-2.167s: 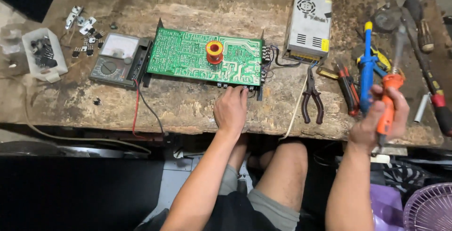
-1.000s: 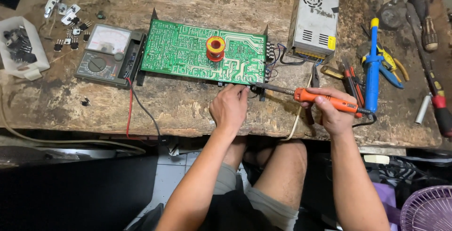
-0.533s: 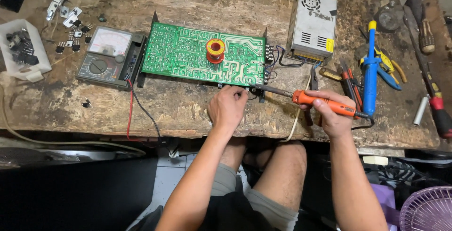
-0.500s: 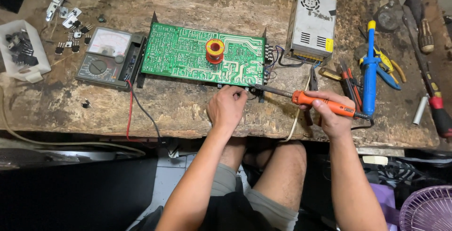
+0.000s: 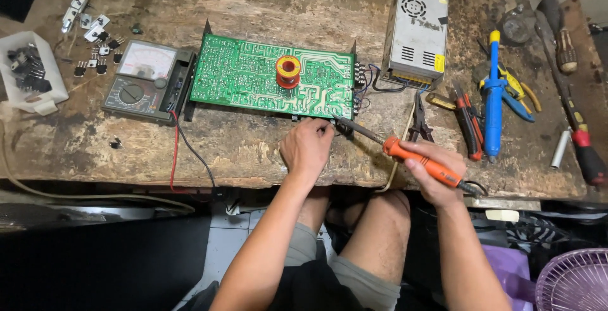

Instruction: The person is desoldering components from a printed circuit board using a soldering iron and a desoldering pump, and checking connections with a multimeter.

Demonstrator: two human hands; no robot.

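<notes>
Orange-handled soldering iron [image 5: 423,163] sits in the right hand [image 5: 434,171], fingers wrapped tight round the grip. Its dark metal shaft runs up-left, tip at the near edge of the green rectangular circuit board [image 5: 273,85], right beside the left fingertips.

Left hand [image 5: 306,148] rests on the worn wooden table [image 5: 253,149], just near of the board. Fingers curled, tips touching or almost touching the board's near edge; cannot tell if they pinch anything.

Board lies flat mid-table, copper-trace side up. A red and yellow solder spool [image 5: 288,71] stands on it, right of centre. Bundle of wires leaves the board's right end toward the silver perforated metal power supply box [image 5: 415,37], far right of the board.

Left of the board, touching its left end: a grey analogue multimeter [image 5: 147,80], red lead [image 5: 172,159] running off the near table edge. Far left: white plastic tray [image 5: 44,89] of small black parts, loose components beside it.

Right of the iron hand: dark pliers [image 5: 420,120], red-handled cutters [image 5: 467,118], blue desoldering pump [image 5: 493,95], red and black screwdriver [image 5: 579,137] further right. All well apart from the fingers.
</notes>
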